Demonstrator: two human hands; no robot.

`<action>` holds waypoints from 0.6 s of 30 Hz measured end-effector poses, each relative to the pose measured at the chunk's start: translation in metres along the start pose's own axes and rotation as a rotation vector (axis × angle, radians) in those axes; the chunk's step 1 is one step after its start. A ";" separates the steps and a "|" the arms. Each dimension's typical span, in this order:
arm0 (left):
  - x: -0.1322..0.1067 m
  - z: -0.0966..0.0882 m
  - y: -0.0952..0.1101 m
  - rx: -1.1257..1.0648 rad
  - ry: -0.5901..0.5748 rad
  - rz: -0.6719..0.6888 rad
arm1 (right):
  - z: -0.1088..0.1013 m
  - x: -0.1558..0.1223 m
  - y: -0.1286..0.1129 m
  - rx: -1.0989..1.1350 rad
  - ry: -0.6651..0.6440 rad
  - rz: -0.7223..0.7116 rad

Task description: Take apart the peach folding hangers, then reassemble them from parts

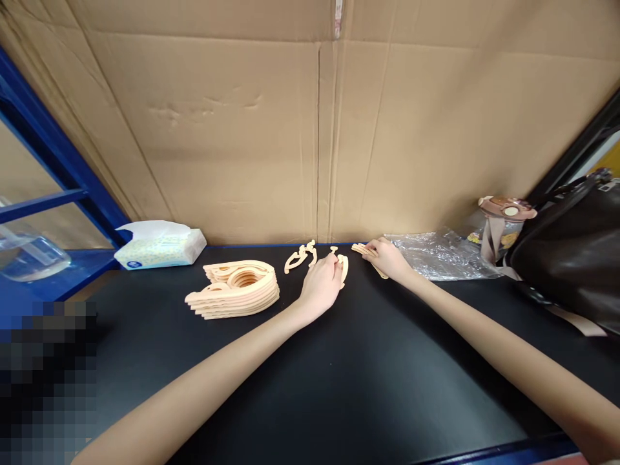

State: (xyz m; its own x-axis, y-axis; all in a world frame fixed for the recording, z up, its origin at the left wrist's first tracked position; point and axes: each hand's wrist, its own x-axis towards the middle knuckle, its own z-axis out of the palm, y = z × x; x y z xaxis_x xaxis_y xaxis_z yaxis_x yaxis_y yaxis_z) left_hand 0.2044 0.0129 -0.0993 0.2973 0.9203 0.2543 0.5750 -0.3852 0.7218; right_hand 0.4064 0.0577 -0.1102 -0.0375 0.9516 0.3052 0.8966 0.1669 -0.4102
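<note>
Here's the left hand (321,285), out over the tabletop (310,387), fingers bent down on a pale curved piece (344,269) that peeks out past the fingertips; how firmly it is gripped, I can't tell, because the hand covers much of it. A small pale hook (334,250) pokes up just beyond those same fingers.

Over to the right hand (386,257), and this one is grasping: thumb and fingers close around a bundle of pale strips (361,249), one end jutting out toward the left hand, the other showing below the palm.

Just beyond the left hand and a touch to its left lie the loose pale pieces (302,250), curved, with little knobs. Further left of that hand sits a neat stack of pale hangers (256,298), layer upon layer, well apart from the right hand. Past the stack, a tissue pack (159,252) with one sheet pulled up.

Right of the right hand, crinkled clear plastic (431,257) spreads out, then a bottle (506,210) with a brownish lid, and a dark bag (576,252) beside it. Behind both hands rises a cardboard wall (217,142).
</note>
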 end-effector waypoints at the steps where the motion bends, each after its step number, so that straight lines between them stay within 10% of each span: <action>1: 0.001 0.000 0.000 -0.030 0.019 0.000 | -0.001 -0.001 -0.003 0.017 0.028 0.010; 13: -0.004 -0.023 0.043 -0.577 0.062 0.131 | -0.055 -0.042 -0.073 0.687 -0.072 -0.190; 18: -0.006 -0.026 0.046 -0.444 0.100 0.193 | -0.084 -0.048 -0.068 0.450 0.092 -0.219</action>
State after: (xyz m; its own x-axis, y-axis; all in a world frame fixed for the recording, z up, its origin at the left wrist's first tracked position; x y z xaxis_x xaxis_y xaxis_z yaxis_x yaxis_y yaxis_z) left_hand 0.2089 -0.0087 -0.0513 0.2798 0.8453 0.4553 0.1294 -0.5031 0.8545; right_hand 0.3839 -0.0211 -0.0250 -0.1456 0.8585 0.4917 0.5923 0.4738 -0.6517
